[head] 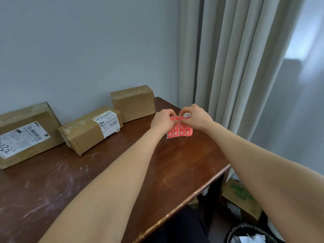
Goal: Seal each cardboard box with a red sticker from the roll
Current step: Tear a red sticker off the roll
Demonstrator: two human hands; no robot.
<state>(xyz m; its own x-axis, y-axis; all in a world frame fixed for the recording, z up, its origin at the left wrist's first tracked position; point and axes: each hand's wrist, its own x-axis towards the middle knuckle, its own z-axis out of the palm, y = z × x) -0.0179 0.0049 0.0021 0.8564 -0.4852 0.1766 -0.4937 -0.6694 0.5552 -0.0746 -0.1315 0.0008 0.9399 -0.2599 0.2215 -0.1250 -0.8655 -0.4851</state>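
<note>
Head view: both hands meet over the far right part of the brown surface [157, 172]. The left hand [164, 122] and the right hand [196, 117] each keep a pinching grip on the top edge of the strip of red stickers [180, 132] — four side by side, hanging between them. Along the wall lie three cardboard boxes, well apart from the strip: large box [26, 134], middle box [91, 128], far box [133, 102].

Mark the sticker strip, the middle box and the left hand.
sticker strip [180, 133], head view, lower red panels.
middle box [89, 142], head view, bare side face.
left hand [163, 122], head view, back of hand.
</note>
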